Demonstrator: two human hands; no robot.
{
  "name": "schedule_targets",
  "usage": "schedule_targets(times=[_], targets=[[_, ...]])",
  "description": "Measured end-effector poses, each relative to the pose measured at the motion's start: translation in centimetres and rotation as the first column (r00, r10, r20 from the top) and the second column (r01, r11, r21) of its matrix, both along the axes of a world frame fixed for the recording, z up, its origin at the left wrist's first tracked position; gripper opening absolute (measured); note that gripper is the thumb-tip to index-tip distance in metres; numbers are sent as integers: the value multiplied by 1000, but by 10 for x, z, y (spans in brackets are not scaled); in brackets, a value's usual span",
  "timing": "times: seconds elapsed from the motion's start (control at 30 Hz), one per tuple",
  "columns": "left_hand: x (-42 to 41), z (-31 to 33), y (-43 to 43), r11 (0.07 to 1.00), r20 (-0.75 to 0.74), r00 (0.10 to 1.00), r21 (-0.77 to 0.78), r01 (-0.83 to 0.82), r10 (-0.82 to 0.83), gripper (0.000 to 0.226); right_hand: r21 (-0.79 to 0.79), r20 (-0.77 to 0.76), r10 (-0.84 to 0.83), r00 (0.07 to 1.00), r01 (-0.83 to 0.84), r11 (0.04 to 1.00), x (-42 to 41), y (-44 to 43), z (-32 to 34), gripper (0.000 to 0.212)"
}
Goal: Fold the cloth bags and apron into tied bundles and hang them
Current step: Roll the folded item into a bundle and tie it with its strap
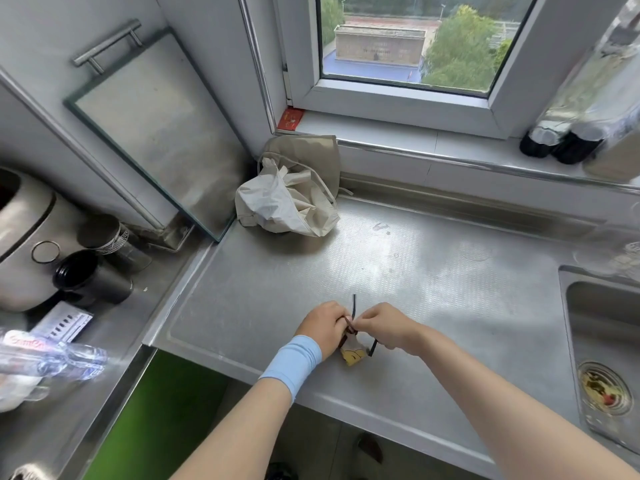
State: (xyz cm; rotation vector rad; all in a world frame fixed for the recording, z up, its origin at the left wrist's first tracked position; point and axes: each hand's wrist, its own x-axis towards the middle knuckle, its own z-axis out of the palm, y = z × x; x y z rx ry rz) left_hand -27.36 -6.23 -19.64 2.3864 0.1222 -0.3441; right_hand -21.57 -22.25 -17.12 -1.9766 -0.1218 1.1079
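Near the front edge of the steel tabletop (398, 258), at about 6 o'clock, a small folded bundle (353, 355) of white and yellow cloth lies between the two hands. The left hand (325, 327), with a light blue wristband (294, 362) on its wrist, has its fingers curled round the top of the bundle. The right hand (384, 325), just beside it at 3 o'clock and touching it, pinches the dark strap (354, 304) with curled fingers. One end of the strap sticks up toward 12 o'clock above the knuckles, and another length runs down under the right hand beside the bundle. Well apart, at about 11 o'clock in the back corner under the window (412, 39), a loose heap of pale cloth bags (291, 195) lies crumpled against the wall. At 10 o'clock a glass panel (156, 126) with a metal handle leans on the wall, and a black cup (90, 275) stands at 9 o'clock on the lower side counter. The sink (602, 323) sits at 3 o'clock, with scraps in its drain strainer (604, 389).
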Motion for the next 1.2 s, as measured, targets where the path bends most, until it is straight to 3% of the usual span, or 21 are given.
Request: schedule_targets(times=[0.2, 0.33, 0.4, 0.47, 0.57, 0.73, 0.8, 0.87, 0.93, 1.0, 1.07, 1.13, 1.2], targets=[[7, 8, 10, 998, -157, 986, -41, 56, -61, 15, 103, -76, -28, 997, 36, 994, 6, -3, 7, 20], [-4, 14, 7, 965, -146, 987, -241, -99, 64, 30, 119, -121, -65, 991, 79, 990, 6, 2, 5, 34], [-10, 15, 1, 923, -165, 973, -325, -207, 160, 29, 127, -147, -63, 987, 82, 989, 4, 5, 3, 27], [-17, 15, -2, 797, -247, 920, -464, -387, 303, 31, 120, -155, -69, 986, 88, 989, 4, 5, 0, 19], [-29, 6, 2, 470, -372, 815, -678, -566, 445, 36, 38, -57, -73, 996, 75, 996, 6, -2, -8, 19], [-50, -6, 4, 226, -457, 733, -749, -622, 504, 39, -104, 175, -49, 983, 68, 992, 8, -8, -20, 15], [-52, -9, 2, 71, -561, 651, -727, -683, 512, 38, -161, 222, 28, 975, 8, 987, 9, -5, -23, 16], [-50, -11, -1, -2, -631, 597, -688, -726, 496, 38, -302, 368, 169, 914, -54, 952, 10, 0, -22, 17], [-44, -8, -4, 37, -630, 591, -668, -744, 504, 39, -352, 476, 259, 841, -88, 932, 11, 5, -19, 16], [-35, -6, -6, 177, -596, 595, -611, -772, 539, 37, -283, 425, 240, 873, -124, 951, 10, 10, -18, 17], [-27, -3, -4, 458, -493, 659, -476, -751, 568, 32, -252, 372, 236, 898, -147, 956, 9, 11, -18, 18], [-24, 1, -1, 755, -380, 775, -239, -610, 506, 27, -236, 362, 229, 904, -148, 960, 11, 10, -19, 19], [-25, 4, -1, 895, -354, 850, -71, -440, 390, 26, -246, 357, 261, 897, -179, 952, 13, 8, -18, 15]])
